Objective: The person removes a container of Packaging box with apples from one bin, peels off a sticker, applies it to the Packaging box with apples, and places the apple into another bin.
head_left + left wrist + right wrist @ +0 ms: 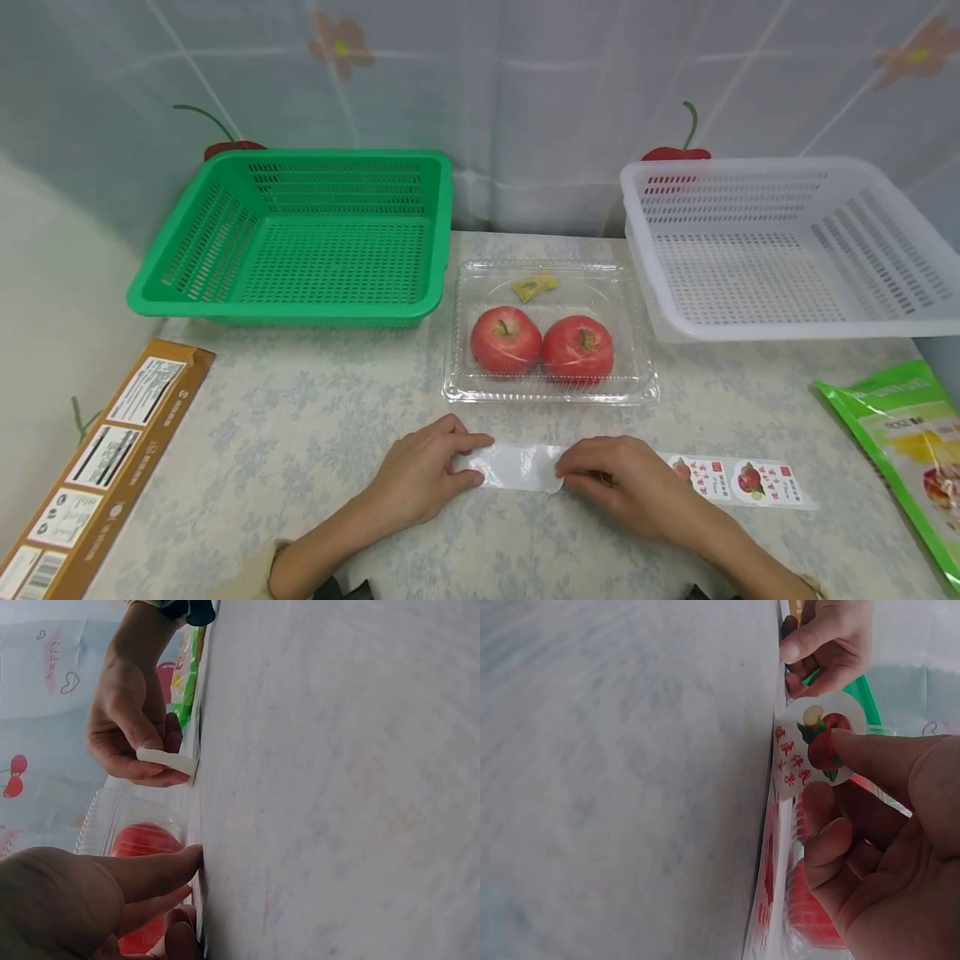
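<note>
A strip of label backing [521, 467] lies on the table, its left part blank and glossy, its right part bearing stickers [750, 482] with red fruit and red characters. At its left end, the left hand [429, 467] presses thumb and fingertips down on the strip. Above the strip, the right hand [633, 487] pinches a rounded white sticker [829, 742] between thumb and fingers, printed with fruit and red characters. The sticker stands raised off the table in both wrist views. Behind the hands, a clear plastic clamshell box [637, 385] holds two red apples [506, 340] and a small yellow packet [534, 286].
A green basket [300, 310] stands at the back left, a white basket [795, 329] at the back right. Along the left edge lies a long brown carton [112, 467]. A green bag [900, 450] lies at the right. A printed curtain [525, 108] hangs behind.
</note>
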Available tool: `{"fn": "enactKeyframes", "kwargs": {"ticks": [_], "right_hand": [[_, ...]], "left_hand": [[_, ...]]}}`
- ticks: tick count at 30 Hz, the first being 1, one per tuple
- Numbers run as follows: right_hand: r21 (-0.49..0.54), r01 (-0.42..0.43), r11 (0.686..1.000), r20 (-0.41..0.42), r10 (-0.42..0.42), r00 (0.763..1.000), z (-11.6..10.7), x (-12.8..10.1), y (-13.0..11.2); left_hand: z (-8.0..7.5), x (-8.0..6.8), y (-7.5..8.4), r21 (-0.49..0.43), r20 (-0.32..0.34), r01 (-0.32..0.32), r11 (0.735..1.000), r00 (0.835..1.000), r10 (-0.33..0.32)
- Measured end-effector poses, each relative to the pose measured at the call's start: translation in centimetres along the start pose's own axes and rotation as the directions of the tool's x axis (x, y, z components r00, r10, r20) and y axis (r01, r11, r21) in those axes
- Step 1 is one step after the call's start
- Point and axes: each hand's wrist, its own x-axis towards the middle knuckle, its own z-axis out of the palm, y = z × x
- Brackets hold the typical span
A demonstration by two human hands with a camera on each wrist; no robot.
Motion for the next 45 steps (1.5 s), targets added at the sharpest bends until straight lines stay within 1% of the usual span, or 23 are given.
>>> {"fn": "enactKeyframes", "kwargs": {"ticks": [9,15,17,20,24,29,33,35,37,40,42,43,45], "right_hand": [[-0.014,-0.039,0.999,0.000,0.039,0.999,-0.7,-0.6,-0.1],[-0.026,-0.016,1.000,0.000,0.016,1.000,-1.4,-0.8,-0.2],[-0.025,-0.019,1.000,-0.025,0.018,1.000,-1.5,-0.8,-0.4],[0.002,-0.019,1.000,-0.106,0.019,0.994,-1.7,-0.8,-0.8],[0.056,0.008,0.998,-0.234,0.006,0.972,-1.9,-0.5,-1.3],[0.113,0.039,0.993,-0.345,0.003,0.938,-2.1,0.3,-1.8],[0.107,0.063,0.992,-0.443,-0.009,0.897,-2.4,1.5,-2.1],[0.067,0.060,0.996,-0.487,-0.019,0.873,-2.7,2.3,-2.2],[0.058,0.046,0.997,-0.512,-0.010,0.859,-3.1,3.2,-2.5],[0.066,0.029,0.997,-0.534,0.011,0.845,-4.0,4.8,-2.7],[0.089,0.026,0.996,-0.551,0.027,0.834,-4.6,6.0,-2.5],[0.106,0.027,0.994,-0.560,0.037,0.828,-4.8,6.7,-2.4],[0.136,0.016,0.991,-0.571,0.065,0.819,-5.3,7.9,-1.9]], "left_hand": [[0.0,0.0,-0.1,-0.002,0.008,-0.006,1.000,1.000,0.006],[0.0,0.0,-0.1,-0.011,0.009,-0.007,1.000,1.000,0.007],[0.0,0.0,-0.1,-0.008,0.009,-0.008,1.000,1.000,0.008],[0.0,0.0,-0.1,-0.004,0.007,-0.012,1.000,1.000,0.012],[-0.1,-0.1,0.0,-0.004,0.006,-0.013,1.000,1.000,0.013],[-0.1,-0.1,0.1,0.002,0.015,-0.022,1.000,1.000,0.022],[-0.1,0.0,0.2,0.005,0.026,-0.028,1.000,0.999,0.028],[-0.2,0.0,0.2,0.000,0.030,-0.030,1.000,0.999,0.030],[-0.2,0.0,0.1,-0.014,0.031,-0.030,0.999,0.999,0.030],[-0.3,0.0,0.1,-0.060,0.022,-0.026,0.998,0.999,0.028],[-0.4,0.1,0.0,-0.122,0.000,-0.042,0.992,0.999,0.042],[-0.5,0.1,0.0,-0.158,-0.020,-0.061,0.986,0.998,0.058],[-0.6,0.1,0.1,-0.231,-0.081,-0.128,0.964,0.990,0.112]]}}
